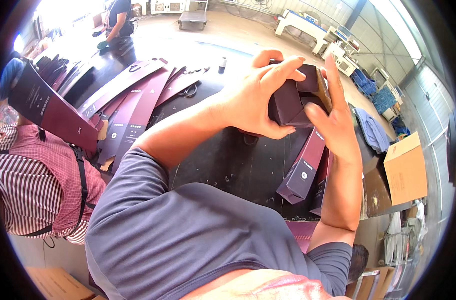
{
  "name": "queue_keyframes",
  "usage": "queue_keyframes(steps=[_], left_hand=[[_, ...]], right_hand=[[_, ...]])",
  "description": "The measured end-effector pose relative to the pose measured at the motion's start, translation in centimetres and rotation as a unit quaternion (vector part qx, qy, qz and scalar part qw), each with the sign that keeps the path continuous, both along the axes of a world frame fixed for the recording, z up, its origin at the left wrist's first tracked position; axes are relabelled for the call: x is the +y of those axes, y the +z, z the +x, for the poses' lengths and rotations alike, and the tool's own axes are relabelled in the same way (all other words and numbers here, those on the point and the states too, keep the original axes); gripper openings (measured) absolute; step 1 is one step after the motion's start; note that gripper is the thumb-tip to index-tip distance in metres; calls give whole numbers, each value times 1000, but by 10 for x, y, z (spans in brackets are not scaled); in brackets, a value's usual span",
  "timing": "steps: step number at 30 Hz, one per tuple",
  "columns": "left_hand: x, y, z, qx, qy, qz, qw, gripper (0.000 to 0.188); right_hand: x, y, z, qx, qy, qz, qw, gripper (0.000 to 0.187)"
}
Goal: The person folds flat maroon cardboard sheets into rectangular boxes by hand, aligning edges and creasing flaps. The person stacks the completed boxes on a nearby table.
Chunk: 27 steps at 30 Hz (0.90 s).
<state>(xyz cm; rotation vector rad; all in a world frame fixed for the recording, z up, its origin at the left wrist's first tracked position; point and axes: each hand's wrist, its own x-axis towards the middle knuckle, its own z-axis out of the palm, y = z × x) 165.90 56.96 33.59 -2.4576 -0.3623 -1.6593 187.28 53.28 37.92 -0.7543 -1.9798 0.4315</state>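
I hold a dark purple cardboard box (293, 102) up over a black worktable (238, 170). My left hand (253, 100) wraps around its left side, thumb under and fingers over the top. My right hand (335, 120) presses flat against the box's open end, where brown inner flaps show. Below my hands, a long folded purple box (304, 167) lies on the table.
Flat purple box blanks (138, 95) fan across the table's left. A person in a striped shirt (33, 185) at left holds up another blank (50, 110). Another person (118, 22) stands far back. A brown carton (405, 167) sits at right, machines beyond.
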Motion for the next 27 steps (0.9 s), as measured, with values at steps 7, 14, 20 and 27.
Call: queue_keyframes(steps=[7, 14, 20, 27], left_hand=[[-6, 6, 5, 23, -30, 2, 999, 116], [-7, 3, 11, 3, -47, 4, 999, 126], [-10, 2, 20, -4, -68, 35, 997, 125], [-16, 1, 23, -8, -72, 55, 996, 123]], right_hand=[[-11, 22, 16, -5, -4, -128, 992, 39], [-16, 14, 14, -137, -109, 35, 984, 48], [-25, -2, 9, -146, -209, 84, 963, 50], [-31, -12, 9, -180, -242, 173, 938, 46]])
